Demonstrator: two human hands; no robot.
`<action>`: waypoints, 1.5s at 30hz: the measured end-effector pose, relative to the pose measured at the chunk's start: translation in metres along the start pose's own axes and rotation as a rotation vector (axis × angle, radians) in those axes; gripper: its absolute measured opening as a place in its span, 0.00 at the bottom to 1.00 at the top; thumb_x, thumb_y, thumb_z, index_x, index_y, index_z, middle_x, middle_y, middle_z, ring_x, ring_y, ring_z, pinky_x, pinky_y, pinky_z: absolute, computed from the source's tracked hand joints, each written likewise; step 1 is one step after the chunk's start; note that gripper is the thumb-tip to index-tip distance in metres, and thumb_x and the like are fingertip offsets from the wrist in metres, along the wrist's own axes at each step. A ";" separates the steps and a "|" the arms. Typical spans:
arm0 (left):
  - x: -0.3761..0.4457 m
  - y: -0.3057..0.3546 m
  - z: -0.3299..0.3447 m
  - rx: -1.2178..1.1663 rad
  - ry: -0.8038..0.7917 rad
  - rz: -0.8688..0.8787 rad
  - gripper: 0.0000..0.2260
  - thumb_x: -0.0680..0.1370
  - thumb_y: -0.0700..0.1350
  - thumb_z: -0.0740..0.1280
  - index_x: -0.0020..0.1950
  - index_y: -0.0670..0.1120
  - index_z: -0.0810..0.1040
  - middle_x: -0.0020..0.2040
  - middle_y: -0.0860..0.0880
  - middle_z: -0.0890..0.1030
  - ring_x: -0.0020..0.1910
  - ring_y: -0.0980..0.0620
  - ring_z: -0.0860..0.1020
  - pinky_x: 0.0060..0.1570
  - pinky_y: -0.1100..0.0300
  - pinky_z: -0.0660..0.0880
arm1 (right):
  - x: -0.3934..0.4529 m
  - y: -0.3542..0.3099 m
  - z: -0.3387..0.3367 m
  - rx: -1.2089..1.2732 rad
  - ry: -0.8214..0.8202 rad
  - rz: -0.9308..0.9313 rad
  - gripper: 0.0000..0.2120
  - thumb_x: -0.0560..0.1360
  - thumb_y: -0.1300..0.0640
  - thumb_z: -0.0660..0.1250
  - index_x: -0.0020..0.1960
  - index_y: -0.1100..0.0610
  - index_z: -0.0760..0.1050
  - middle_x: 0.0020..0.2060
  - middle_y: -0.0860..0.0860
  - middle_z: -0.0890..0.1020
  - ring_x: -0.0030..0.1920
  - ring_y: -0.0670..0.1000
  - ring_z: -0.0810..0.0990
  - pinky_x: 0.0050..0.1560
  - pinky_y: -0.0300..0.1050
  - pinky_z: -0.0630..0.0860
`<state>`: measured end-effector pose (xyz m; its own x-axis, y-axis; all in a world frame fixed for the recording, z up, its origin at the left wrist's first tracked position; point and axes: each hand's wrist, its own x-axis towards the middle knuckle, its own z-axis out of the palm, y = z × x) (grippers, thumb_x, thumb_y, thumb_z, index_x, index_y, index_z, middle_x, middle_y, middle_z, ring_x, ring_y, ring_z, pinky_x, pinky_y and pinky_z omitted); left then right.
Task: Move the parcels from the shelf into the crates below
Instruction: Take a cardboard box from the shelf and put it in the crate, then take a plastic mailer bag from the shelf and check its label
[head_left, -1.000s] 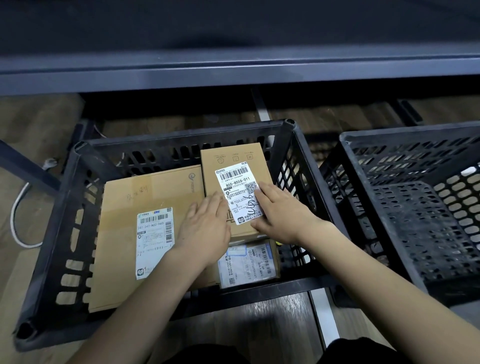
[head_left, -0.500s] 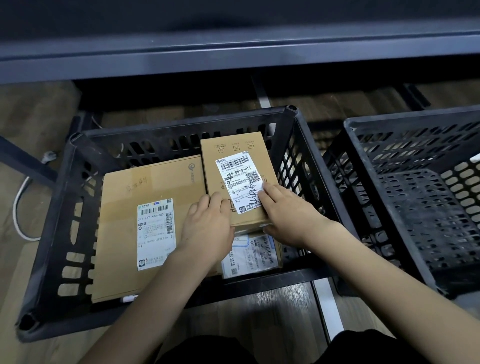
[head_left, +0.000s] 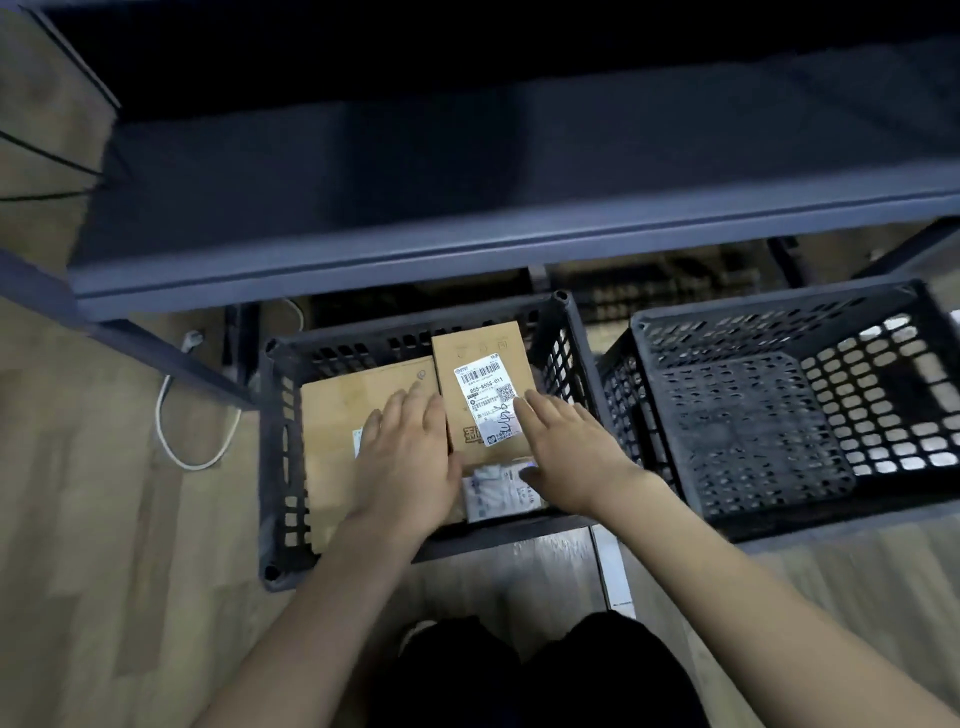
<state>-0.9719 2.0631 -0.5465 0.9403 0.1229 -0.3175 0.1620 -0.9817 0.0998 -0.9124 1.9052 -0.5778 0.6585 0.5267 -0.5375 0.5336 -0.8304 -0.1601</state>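
Both my hands flat over the parcels in the left crate, holding nothing.

My left hand (head_left: 408, 457), fingers straight and spread, lies over the large flat parcel (head_left: 337, 415) on the left of the left crate (head_left: 275, 441); whether it touches the cardboard I cannot tell. My right hand (head_left: 574, 454), fingers likewise straight and loose, hovers at the near right edge of the narrow parcel (head_left: 483, 395), which bears a white label (head_left: 485, 402) with barcode and handwriting and lies against the crate's far wall, resting partly on a small white-labelled parcel (head_left: 498, 491) at the near wall. Right crate (head_left: 675, 415): black, perforated, just beside the left one, no parcel visible inside. Dark shelf (head_left: 467, 208) above both crates. White cable (head_left: 171, 431) on the wooden floor (head_left: 104, 571), left of the crates.
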 end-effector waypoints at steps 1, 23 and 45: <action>-0.010 0.000 -0.027 -0.007 0.018 0.000 0.27 0.81 0.52 0.56 0.76 0.45 0.53 0.77 0.46 0.52 0.75 0.47 0.51 0.73 0.53 0.49 | -0.016 -0.007 -0.023 0.005 0.012 0.004 0.37 0.79 0.48 0.61 0.77 0.58 0.43 0.77 0.54 0.47 0.76 0.54 0.48 0.76 0.51 0.48; -0.176 0.015 -0.403 -0.254 0.331 0.099 0.24 0.80 0.53 0.59 0.74 0.47 0.63 0.77 0.45 0.53 0.76 0.46 0.50 0.73 0.50 0.51 | -0.290 -0.114 -0.365 0.236 0.457 0.178 0.35 0.79 0.51 0.62 0.78 0.57 0.46 0.77 0.53 0.51 0.76 0.52 0.49 0.75 0.45 0.48; -0.112 0.130 -0.497 -0.222 0.436 0.239 0.24 0.80 0.54 0.57 0.75 0.49 0.60 0.75 0.49 0.59 0.75 0.49 0.53 0.72 0.54 0.52 | -0.320 0.003 -0.461 0.255 0.711 0.190 0.35 0.78 0.50 0.63 0.77 0.58 0.50 0.76 0.52 0.55 0.76 0.51 0.52 0.75 0.42 0.49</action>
<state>-0.9071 1.9943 -0.0299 0.9880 -0.0051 0.1542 -0.0568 -0.9413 0.3328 -0.8767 1.8178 -0.0249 0.9545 0.2895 0.0714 0.2958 -0.8889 -0.3499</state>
